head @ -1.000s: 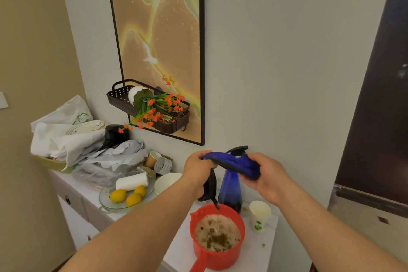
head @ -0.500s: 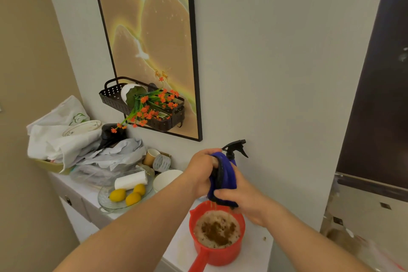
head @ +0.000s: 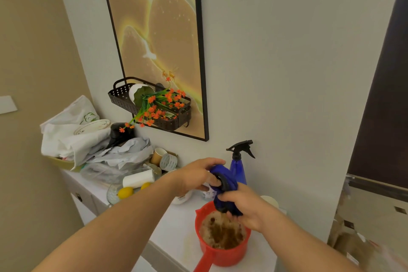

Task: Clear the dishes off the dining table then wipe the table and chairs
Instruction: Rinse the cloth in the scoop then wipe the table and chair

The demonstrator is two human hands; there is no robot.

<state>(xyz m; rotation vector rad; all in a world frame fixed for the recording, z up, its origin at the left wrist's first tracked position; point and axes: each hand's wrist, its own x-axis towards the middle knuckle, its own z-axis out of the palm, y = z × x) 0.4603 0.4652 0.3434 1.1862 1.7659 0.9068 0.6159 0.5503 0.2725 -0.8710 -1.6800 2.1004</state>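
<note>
Fingers of both hands curled, gripping blue cloth

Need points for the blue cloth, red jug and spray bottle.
blue cloth (head: 223, 180): head view, on the twisted fold between both hands.
red jug (head: 231, 254): head view, on the front outer wall.
spray bottle (head: 237, 169): head view, on the blue shoulder under the black trigger.

Twisted blue cloth is held upright above a red pot of brown water.
</note>
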